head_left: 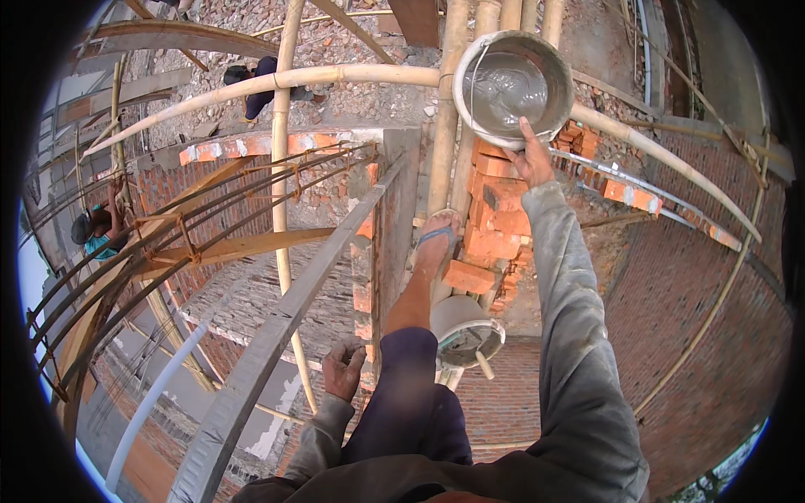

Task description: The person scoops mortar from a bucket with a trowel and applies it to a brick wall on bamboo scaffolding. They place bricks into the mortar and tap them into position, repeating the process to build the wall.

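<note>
My right hand (532, 158) grips the near rim of a round bucket (557, 88), thumb over the inside edge and fingers outside. Grey, watery liquid (506, 88) fills its lower part, and a thin wire handle lies across its left side. The bucket rests at the bamboo poles, just beyond a stack of orange bricks (495, 226). My left hand (344, 369) hangs beside my thigh with loosely curled fingers, the thumb apart, and nothing visible in it. Closer to me, a second bucket (457, 312) holds grey mortar and a tool with a pale handle (485, 365).
My sandalled foot (438, 230) stands on narrow bamboo poles (444, 159). A long wooden beam (277, 327) slants past on the left, near tied steel bars (210, 210). A bamboo rail (360, 75) crosses ahead. Two people (262, 88) are below, among rubble and brick walls.
</note>
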The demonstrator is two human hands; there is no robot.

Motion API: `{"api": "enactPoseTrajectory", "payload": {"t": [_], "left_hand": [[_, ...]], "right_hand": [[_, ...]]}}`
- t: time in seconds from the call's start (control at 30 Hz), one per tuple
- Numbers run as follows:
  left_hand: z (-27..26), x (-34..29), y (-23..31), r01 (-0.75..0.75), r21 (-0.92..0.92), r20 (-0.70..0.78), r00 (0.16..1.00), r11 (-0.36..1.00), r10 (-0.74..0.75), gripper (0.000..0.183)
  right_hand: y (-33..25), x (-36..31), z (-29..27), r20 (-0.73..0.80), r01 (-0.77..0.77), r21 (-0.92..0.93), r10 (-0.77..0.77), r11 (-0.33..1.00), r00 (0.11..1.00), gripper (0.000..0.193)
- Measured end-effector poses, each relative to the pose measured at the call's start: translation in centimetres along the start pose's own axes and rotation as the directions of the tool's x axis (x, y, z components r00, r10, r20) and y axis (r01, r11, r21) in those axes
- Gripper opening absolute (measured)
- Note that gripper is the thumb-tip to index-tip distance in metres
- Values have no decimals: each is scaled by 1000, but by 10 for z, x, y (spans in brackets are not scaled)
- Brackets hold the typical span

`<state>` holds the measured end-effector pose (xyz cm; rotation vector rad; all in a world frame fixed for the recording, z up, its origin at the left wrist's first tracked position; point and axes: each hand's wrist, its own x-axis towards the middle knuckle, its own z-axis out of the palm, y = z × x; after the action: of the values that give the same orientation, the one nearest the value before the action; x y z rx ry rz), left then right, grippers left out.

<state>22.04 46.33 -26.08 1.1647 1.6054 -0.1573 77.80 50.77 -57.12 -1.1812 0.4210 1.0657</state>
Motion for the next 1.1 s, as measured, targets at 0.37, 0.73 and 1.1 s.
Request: {"api": "enactPoseTrajectory", "payload": {"t": [0.37,0.73,1.1], "left_hand": [[-61,13,86,-236,-345,-409,909,908,81,25],[14,-29,61,-206,-199,-102,977,958,188,22],[283,24,-53,-669,603,594,740,435,315,63]], "right_hand": [[-21,-32,-39,81,-97,-259,122,961,989,82],[29,-176,-111,32,268,-534,-297,802,954,50],[278,-492,-403,-361,-325,-932,-328,162,873,20]]}}
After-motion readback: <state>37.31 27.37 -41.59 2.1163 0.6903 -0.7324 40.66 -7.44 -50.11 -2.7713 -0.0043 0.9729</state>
